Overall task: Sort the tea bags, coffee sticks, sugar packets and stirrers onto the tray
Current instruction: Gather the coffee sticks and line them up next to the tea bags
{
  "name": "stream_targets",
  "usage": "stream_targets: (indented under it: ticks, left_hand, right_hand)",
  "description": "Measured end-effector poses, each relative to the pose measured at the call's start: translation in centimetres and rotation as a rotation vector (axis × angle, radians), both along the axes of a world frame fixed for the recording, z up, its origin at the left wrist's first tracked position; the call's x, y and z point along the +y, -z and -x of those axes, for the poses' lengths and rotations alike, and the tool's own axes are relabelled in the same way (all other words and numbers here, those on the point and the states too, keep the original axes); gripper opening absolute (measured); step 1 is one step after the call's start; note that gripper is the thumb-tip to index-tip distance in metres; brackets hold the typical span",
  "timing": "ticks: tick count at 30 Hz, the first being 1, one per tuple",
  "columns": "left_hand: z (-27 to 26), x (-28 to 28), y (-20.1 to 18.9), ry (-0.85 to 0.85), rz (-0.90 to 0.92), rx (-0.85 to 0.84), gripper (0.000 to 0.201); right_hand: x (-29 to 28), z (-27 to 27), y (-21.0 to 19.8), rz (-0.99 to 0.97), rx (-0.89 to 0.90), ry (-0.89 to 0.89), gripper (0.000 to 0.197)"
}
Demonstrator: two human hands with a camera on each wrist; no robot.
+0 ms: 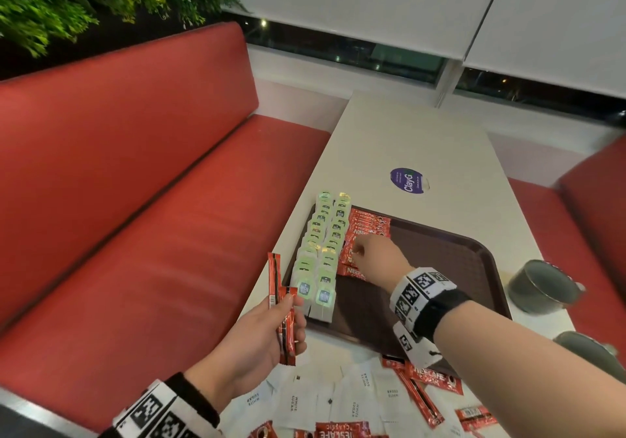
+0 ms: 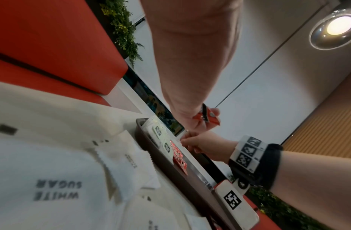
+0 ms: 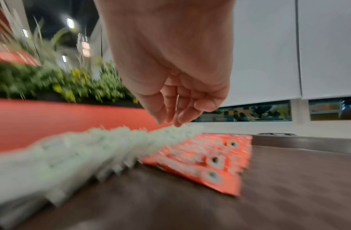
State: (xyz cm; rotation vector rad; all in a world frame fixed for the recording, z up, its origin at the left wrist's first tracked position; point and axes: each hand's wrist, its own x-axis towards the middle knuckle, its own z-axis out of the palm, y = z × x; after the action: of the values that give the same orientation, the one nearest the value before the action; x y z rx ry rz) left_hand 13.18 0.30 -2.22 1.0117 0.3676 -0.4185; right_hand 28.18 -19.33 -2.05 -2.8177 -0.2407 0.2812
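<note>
My left hand [image 1: 288,322] is off the table's left edge and grips a few red coffee sticks [image 1: 282,305], which also show as red coffee sticks [image 2: 207,117] in the left wrist view. My right hand [image 1: 357,251] reaches over the brown tray [image 1: 440,268]. Its curled fingertips [image 3: 168,121] hang just above the row of coffee sticks [image 1: 367,229] and hold nothing I can see. Two rows of green-labelled tea bags [image 1: 321,251] fill the tray's left side. White sugar packets [image 1: 338,397] and loose coffee sticks [image 1: 428,378] lie on the table in front of the tray.
Two metal cups [image 1: 538,285] [image 1: 589,353] stand right of the tray. A purple sticker [image 1: 406,180] is on the table beyond it. A red bench [image 1: 135,200] runs along the left. The tray's right half [image 3: 298,179] is bare.
</note>
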Motion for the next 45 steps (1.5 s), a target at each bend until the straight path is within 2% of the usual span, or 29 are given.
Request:
stream_targets:
  ticks: [3, 5, 7, 9, 12, 15, 19, 21, 24, 29, 32, 34, 36, 38, 39, 41, 44, 45]
  left_hand:
    - [-0.4, -0.2, -0.6, -0.051, 0.021, -0.016, 0.023]
    - [-0.6, -0.4, -0.7, -0.077, 0.019, -0.044, 0.023]
    - [-0.9, -0.7, -0.8, -0.077, -0.019, -0.080, 0.023]
    - [-1.0, -1.2, -1.1, -0.075, -0.006, -0.089, 0.024]
    - [-0.9, -2.1, -1.8, -0.041, 0.091, -0.081, 0.028]
    - [-0.8, -2.1, -2.3, 0.030, 0.221, -0.092, 0.037]
    - [-1.0, -0.9, -2.4, 0.162, 0.219, -0.048, 0.036]
    - [-1.0, -0.6, -2.8, 0.266, 0.170, -0.047, 0.039]
    - [-0.9, -1.0, -3.6, 0.326, 0.084, -0.112, 0.036]
    - [-1.0, -1.9, -3.9, 0.232, -0.056, -0.241, 0.027]
    - [-0.9, -2.2, -4.0, 0.245, -0.176, -0.298, 0.026]
    - [-0.8, -2.4, -3.8, 0.233, -0.290, -0.327, 0.026]
    - [-0.9, -2.5, -3.6, 0.187, -0.355, -0.338, 0.027]
    - [-1.1, -2.7, -3.6, 0.090, -0.362, -0.341, 0.028]
    - [-1.3, -2.7, -3.6, 0.041, -0.356, -0.353, 0.028]
    - [-1.6, -2.9, -3.6, -0.010, -0.365, -0.397, 0.029]
    - [-1.9, -3.6, -3.7, -0.005, -0.407, -0.470, 0.030]
    - [-2.0, -3.9, -3.7, 0.012, -0.433, -0.495, 0.032]
  right_hand:
    - [1.3, 3.6, -1.7, -0.243, 0.004, -0.124, 0.009]
    - [2.2, 6.9, -2.6, -0.335, 0.147, -0.209, 0.010]
    - [2.8, 9.6, -2.7, -0.397, 0.283, -0.257, 0.020]
    - [3.2, 11.2, -2.0, -0.506, 0.301, -0.256, 0.016]
    - [3.4, 12.2, -1.2, -0.570, 0.133, -0.207, 0.028]
    - [2.2, 12.4, -1.2, -0.550, -0.038, -0.187, 0.008]
    - [-1.2, 11.9, -1.6, -0.214, -0.736, -0.400, 0.004]
    - [-2.5, 11.7, -1.8, -0.126, -0.927, -0.511, 0.006]
    - [-3.3, 11.9, -2.3, -0.055, -1.016, -0.582, 0.013]
    - [-3.4, 12.3, -2.0, -0.031, -1.025, -0.582, 0.012]
    - [-3.2, 12.4, -1.7, -0.055, -0.965, -0.573, 0.010]
    - [-2.9, 12.4, -1.5, -0.170, -0.862, -0.521, 0.009]
    - [-2.3, 12.6, -2.1, -0.428, -0.654, -0.263, 0.018]
    - [-1.9, 12.5, -3.1, -0.719, -0.307, 0.089, 0.039]
    - [-1.9, 12.1, -3.6, -0.833, -0.132, 0.204, 0.044]
    - [-2.0, 11.0, -3.8, -0.943, 0.101, 0.242, 0.033]
    - [-0.8, 9.8, -3.9, -1.092, 0.241, 0.190, 0.002]
    - [-0.2, 9.4, -3.8, -1.152, 0.265, 0.198, 0.009]
